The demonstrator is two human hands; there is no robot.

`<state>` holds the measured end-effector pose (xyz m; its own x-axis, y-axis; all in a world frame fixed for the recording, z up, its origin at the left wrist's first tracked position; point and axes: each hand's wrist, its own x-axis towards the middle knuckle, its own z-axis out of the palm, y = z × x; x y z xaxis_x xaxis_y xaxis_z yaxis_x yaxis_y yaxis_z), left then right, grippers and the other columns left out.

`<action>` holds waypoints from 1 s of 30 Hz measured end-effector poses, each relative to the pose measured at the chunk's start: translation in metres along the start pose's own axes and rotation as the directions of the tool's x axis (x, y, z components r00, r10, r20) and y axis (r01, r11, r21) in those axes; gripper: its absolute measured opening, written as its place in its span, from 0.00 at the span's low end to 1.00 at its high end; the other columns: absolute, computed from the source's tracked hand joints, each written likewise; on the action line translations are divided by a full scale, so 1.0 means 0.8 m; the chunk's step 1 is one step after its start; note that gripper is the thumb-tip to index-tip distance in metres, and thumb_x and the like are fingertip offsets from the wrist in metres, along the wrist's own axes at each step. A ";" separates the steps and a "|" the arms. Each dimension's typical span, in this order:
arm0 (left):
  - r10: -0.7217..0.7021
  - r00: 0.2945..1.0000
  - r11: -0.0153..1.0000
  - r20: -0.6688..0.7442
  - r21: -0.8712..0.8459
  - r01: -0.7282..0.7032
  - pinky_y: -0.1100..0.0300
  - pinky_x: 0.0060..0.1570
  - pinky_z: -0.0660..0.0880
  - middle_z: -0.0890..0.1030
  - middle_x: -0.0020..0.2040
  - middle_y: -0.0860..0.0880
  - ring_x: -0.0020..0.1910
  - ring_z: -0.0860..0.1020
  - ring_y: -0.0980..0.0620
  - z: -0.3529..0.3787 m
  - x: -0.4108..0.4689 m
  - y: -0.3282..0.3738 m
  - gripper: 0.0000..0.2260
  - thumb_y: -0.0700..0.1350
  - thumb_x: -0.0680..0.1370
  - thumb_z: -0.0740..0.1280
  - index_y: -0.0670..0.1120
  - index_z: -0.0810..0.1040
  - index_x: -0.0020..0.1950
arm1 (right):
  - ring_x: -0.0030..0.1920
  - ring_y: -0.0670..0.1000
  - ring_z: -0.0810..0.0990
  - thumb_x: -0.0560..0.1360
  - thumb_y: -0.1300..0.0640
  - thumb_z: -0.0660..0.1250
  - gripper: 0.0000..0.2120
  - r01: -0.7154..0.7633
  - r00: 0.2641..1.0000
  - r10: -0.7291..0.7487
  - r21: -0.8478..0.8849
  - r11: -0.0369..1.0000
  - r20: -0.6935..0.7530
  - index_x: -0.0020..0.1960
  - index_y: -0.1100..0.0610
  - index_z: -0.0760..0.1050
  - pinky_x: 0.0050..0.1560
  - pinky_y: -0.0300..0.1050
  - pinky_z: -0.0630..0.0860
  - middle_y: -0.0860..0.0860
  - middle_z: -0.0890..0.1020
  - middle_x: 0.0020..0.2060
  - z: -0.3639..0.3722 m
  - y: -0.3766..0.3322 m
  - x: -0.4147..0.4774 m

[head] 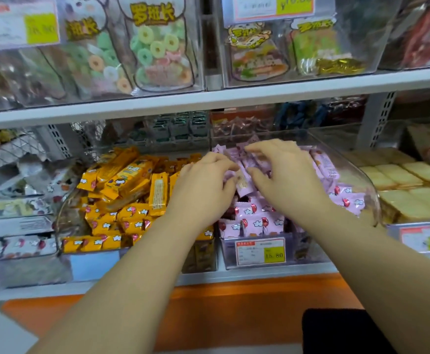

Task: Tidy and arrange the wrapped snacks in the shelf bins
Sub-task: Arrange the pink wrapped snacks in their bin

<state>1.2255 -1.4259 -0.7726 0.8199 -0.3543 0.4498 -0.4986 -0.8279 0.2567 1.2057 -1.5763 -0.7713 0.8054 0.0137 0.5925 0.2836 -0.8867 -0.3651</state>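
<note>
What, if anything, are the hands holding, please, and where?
The left hand grips a pink packet by its left edge; right hand cannot be told.

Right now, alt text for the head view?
A left hand and right hand work in a clear plastic bin of pink wrapped snack packets, the left hand curled on one. Yellow wrapped snack bars are heaped beside it.
</note>
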 end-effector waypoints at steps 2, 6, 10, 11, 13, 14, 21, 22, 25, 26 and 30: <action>-0.002 0.999 1.000 -0.036 0.010 0.002 0.53 0.62 0.68 0.76 0.61 0.53 0.60 0.73 0.52 -0.012 -0.004 -0.008 0.12 0.49 0.79 0.62 0.53 0.77 0.61 | 0.59 0.55 0.72 0.74 0.56 0.66 0.16 0.022 1.000 -0.021 0.031 0.999 -0.005 0.62 0.51 0.75 0.60 0.55 0.67 0.50 0.79 0.56 0.004 -0.018 0.005; -0.044 0.993 0.999 -0.114 -0.037 0.040 0.49 0.62 0.70 0.78 0.58 0.52 0.58 0.75 0.51 -0.038 -0.019 -0.042 0.11 0.47 0.78 0.63 0.51 0.79 0.59 | 0.59 0.53 0.73 0.75 0.56 0.65 0.17 0.044 0.997 -0.049 0.102 0.994 0.051 0.63 0.50 0.73 0.61 0.53 0.68 0.49 0.80 0.56 0.018 -0.052 0.012; -0.156 0.973 0.988 -0.169 -0.029 0.153 0.49 0.60 0.71 0.77 0.57 0.51 0.57 0.75 0.50 -0.056 -0.040 -0.097 0.10 0.46 0.77 0.65 0.50 0.79 0.58 | 0.60 0.52 0.75 0.74 0.51 0.67 0.19 0.095 0.971 -0.115 0.104 0.990 0.207 0.64 0.45 0.72 0.66 0.55 0.65 0.47 0.80 0.56 0.041 -0.078 0.019; -0.189 0.965 0.982 -0.182 -0.030 0.186 0.48 0.60 0.71 0.76 0.58 0.51 0.58 0.75 0.49 -0.059 -0.046 -0.110 0.11 0.45 0.77 0.65 0.50 0.79 0.59 | 0.63 0.51 0.72 0.73 0.47 0.68 0.21 0.135 0.949 -0.150 0.074 0.988 0.278 0.65 0.43 0.70 0.69 0.56 0.60 0.46 0.78 0.60 0.046 -0.084 0.020; -0.240 0.950 0.971 -0.199 -0.046 0.236 0.48 0.62 0.70 0.74 0.60 0.49 0.61 0.73 0.48 -0.062 -0.056 -0.131 0.15 0.45 0.76 0.66 0.49 0.76 0.63 | 0.69 0.48 0.65 0.71 0.40 0.67 0.27 0.220 0.878 -0.205 0.016 0.975 0.432 0.68 0.40 0.66 0.73 0.58 0.49 0.44 0.70 0.67 0.053 -0.096 0.021; -0.265 0.945 0.964 -0.191 -0.047 0.261 0.49 0.64 0.69 0.72 0.62 0.49 0.62 0.71 0.48 -0.062 -0.061 -0.137 0.17 0.44 0.76 0.66 0.48 0.74 0.65 | 0.71 0.48 0.62 0.70 0.38 0.66 0.28 0.259 0.844 -0.218 -0.015 0.966 0.489 0.69 0.39 0.65 0.73 0.58 0.45 0.44 0.66 0.69 0.057 -0.101 0.021; -0.352 0.928 0.936 -0.123 -0.019 0.353 0.60 0.60 0.67 0.64 0.68 0.51 0.67 0.63 0.51 -0.052 -0.071 -0.157 0.23 0.46 0.78 0.64 0.52 0.64 0.73 | 0.69 0.48 0.63 0.75 0.41 0.62 0.19 0.246 0.890 -0.130 -0.219 0.944 0.436 0.66 0.37 0.68 0.71 0.53 0.50 0.42 0.67 0.69 0.082 -0.100 0.032; -0.356 0.926 0.934 -0.122 -0.022 0.356 0.61 0.59 0.66 0.64 0.67 0.51 0.66 0.63 0.51 -0.052 -0.070 -0.159 0.23 0.47 0.78 0.64 0.53 0.64 0.73 | 0.69 0.48 0.64 0.75 0.40 0.62 0.20 0.221 0.908 -0.106 -0.248 0.943 0.404 0.66 0.37 0.68 0.70 0.53 0.52 0.42 0.68 0.68 0.085 -0.098 0.034; -0.341 0.933 0.940 -0.115 -0.018 0.341 0.63 0.56 0.65 0.64 0.65 0.52 0.66 0.61 0.52 -0.050 -0.064 -0.161 0.22 0.47 0.78 0.65 0.55 0.66 0.72 | 0.68 0.50 0.64 0.75 0.38 0.60 0.21 0.188 0.924 -0.061 -0.309 0.932 0.378 0.67 0.38 0.67 0.67 0.52 0.57 0.43 0.68 0.68 0.095 -0.100 0.038; -0.326 0.938 0.945 -0.117 -0.015 0.327 0.64 0.57 0.65 0.65 0.65 0.52 0.66 0.61 0.52 -0.049 -0.062 -0.161 0.22 0.47 0.78 0.65 0.55 0.67 0.71 | 0.68 0.50 0.64 0.75 0.38 0.60 0.22 0.188 0.922 -0.056 -0.316 0.930 0.384 0.68 0.38 0.66 0.67 0.52 0.57 0.44 0.68 0.69 0.097 -0.101 0.039; -0.265 0.956 0.964 -0.130 -0.031 0.263 0.65 0.59 0.66 0.67 0.63 0.53 0.65 0.64 0.54 -0.043 -0.055 -0.160 0.21 0.44 0.78 0.66 0.53 0.68 0.71 | 0.69 0.47 0.64 0.77 0.46 0.60 0.21 0.178 0.928 -0.130 -0.109 0.978 0.348 0.69 0.41 0.65 0.71 0.54 0.50 0.43 0.67 0.69 0.091 -0.107 0.044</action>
<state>1.2434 -1.2896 -0.7961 0.8789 -0.0631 0.4729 -0.2743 -0.8778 0.3926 1.2472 -1.4666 -0.7714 0.8920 0.2892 0.3475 0.3642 -0.9150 -0.1733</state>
